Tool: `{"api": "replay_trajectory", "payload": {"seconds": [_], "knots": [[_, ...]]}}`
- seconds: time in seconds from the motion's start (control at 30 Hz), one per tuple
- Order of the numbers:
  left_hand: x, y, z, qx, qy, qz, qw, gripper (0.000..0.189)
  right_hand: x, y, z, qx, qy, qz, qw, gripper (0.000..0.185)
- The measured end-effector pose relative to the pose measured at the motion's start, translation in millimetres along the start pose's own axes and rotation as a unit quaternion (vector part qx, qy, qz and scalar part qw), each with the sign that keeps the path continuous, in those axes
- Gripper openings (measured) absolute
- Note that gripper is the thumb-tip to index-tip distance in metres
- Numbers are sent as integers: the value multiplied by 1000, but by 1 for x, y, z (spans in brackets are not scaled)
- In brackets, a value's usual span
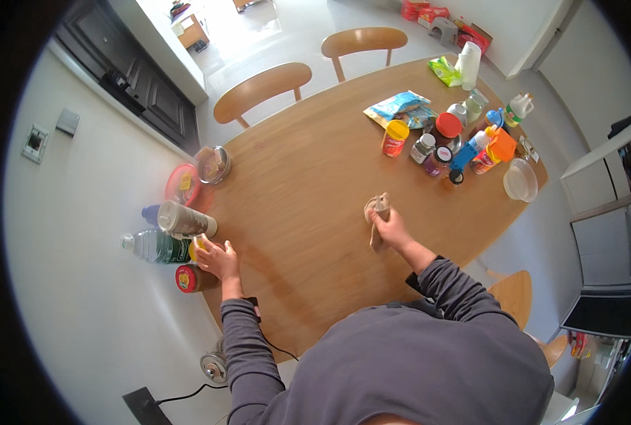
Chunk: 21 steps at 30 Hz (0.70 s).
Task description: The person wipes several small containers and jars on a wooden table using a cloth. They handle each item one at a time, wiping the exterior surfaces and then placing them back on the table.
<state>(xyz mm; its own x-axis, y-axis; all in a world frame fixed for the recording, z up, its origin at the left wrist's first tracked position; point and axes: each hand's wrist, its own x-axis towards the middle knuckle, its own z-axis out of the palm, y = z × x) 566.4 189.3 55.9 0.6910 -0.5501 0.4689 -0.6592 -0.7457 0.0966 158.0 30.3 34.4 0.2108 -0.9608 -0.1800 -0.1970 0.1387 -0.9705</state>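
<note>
My left hand (217,261) is at the left edge of the wooden table (294,196), its fingers by a yellow-lidded container (193,248). The hand partly hides that container, and whether the fingers grip it is unclear. A red-lidded jar (192,278) of brown contents stands just in front of it; a clear plastic bottle (158,246) with a green label and a pale tumbler (183,219) are beside it. Near the table's middle, my right hand (391,229) grips a bunched beige cloth (375,240), which touches the tabletop.
Along the wall stand a pink bowl (181,183) and a glass bowl (214,164). At the far right are several jars and bottles, a yellow-lidded canister (395,138), blue snack bags (400,108), a paper towel roll (469,65) and a clear plastic tub (521,180). Chairs (265,87) line the far side.
</note>
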Motion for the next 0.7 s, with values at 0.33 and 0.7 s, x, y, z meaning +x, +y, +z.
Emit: {"api": "replay_trajectory", "payload": {"seconds": [0.33,0.7], "knots": [[-109,136,-49,-143,-173,71,972,67,124,-65,-68,-285,211,-335,873,72],[-135,154,-87,-185,-266,61,944,59,228,-65,-59,-587,61,-112,799,73]]}}
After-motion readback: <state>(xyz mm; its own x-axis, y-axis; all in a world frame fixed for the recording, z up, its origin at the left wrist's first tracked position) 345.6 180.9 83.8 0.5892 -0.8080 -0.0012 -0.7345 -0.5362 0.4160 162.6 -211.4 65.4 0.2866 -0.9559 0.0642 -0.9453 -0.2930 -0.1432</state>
